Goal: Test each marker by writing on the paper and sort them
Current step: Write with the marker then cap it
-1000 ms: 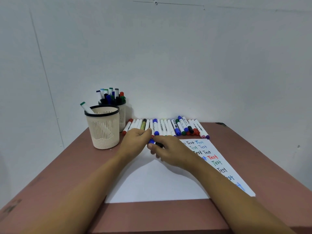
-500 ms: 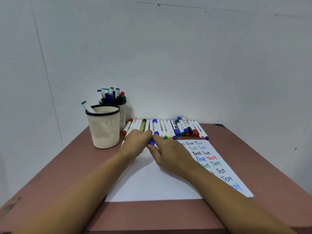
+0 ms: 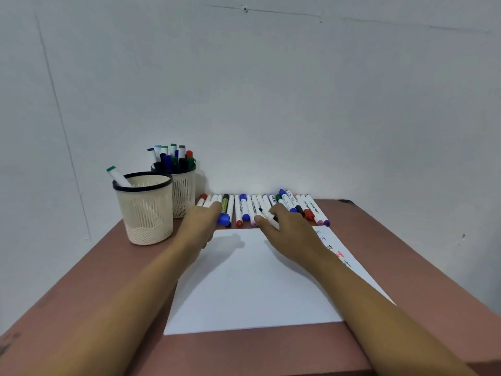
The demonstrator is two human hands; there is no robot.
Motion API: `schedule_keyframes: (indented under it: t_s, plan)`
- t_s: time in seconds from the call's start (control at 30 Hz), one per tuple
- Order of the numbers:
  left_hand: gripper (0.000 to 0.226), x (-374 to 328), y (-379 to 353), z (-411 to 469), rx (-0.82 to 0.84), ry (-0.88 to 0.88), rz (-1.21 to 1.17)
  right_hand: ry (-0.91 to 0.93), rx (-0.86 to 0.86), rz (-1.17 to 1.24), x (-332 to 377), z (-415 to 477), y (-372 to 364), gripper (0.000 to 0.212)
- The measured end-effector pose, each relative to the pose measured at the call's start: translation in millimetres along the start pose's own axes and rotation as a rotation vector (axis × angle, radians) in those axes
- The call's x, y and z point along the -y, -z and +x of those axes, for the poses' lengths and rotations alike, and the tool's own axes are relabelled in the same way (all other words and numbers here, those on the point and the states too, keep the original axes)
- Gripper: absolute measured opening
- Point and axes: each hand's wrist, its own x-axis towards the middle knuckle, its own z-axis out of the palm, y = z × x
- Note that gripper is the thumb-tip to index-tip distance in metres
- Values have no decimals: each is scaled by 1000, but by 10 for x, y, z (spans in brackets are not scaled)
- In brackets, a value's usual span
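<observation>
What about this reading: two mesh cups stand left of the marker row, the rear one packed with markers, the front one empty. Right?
Not quite. The front cup is not empty: the head view shows one green-capped marker leaning in it. The rest holds: both cups stand left of the marker row, and the rear cup is packed with markers.

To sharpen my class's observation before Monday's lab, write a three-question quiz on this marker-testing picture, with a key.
1. True or false: the farther cup shows more markers than the nearer cup.
2. Which hand pinches the white marker? A: left hand. B: right hand.
3. Fill in: the left hand's fingertips hold a ___ cap.
Key: 1 true; 2 B; 3 blue.
</observation>
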Motion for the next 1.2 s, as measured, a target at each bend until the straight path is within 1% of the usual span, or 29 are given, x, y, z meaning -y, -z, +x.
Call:
schedule_keyframes:
  t_s: [0.03,0.07,0.13,0.2,0.23,0.3,0.33,0.37,0.4,0.47,0.5,0.57,0.6,0.67,0.73,0.77,0.83,0.9,0.97,1.03,1.2]
  plan:
    - [26,31,-1,11,23,-35,35,-41,32,61,-32,8,13,16]
    - [33,56,-7,21,40,-68,60,-78,54,116,-72,13,44,14]
    - [41,114,-2,17,58,-114,110,-103,77,198,-126,29,83,21]
    - [46,146,-16,-15,53,-149,119,-132,40,325,-98,45,85,31]
    - [50,154,-15,-19,38,-165,125,-183,-13,462,-84,67,97,37]
    - [56,148,-13,-37,-16,-197,198,-361,-102,872,-67,105,184,38]
    - [56,152,-14,-59,-37,-217,238,-439,-110,1086,-87,118,228,35]
    - [55,164,-17,-73,-41,-238,273,-489,-98,1249,-124,126,261,33]
    - [53,184,-27,-77,-34,-260,302,-516,-76,1330,-162,122,283,32]
    - [48,221,-33,-64,-20,-277,350,-492,-43,1315,-241,122,270,33]
    - [47,235,-36,-49,-23,-283,375,-464,-55,1247,-258,122,248,29]
    - [44,251,-40,-25,-38,-310,429,-467,-133,1046,-286,123,208,14]
    - [43,259,-42,-13,-42,-325,449,-486,-172,945,-291,118,202,15]
    - [42,271,-44,7,-34,-347,487,-523,-211,809,-335,124,183,30]
    - [40,288,-50,29,-13,-342,506,-545,-215,781,-363,133,161,40]
    - [40,286,-51,34,-5,-333,505,-542,-216,759,-368,135,153,41]
    - [42,308,-60,42,7,-320,508,-517,-226,704,-405,133,116,35]
    - [43,328,-62,49,9,-321,524,-496,-252,702,-436,137,98,22]
    - [39,350,-56,64,14,-327,550,-490,-273,708,-458,146,80,13]
    - [33,365,-51,77,32,-339,582,-486,-283,672,-469,157,59,13]
    - [30,359,-48,73,74,-342,652,-441,-309,625,-449,123,28,17]
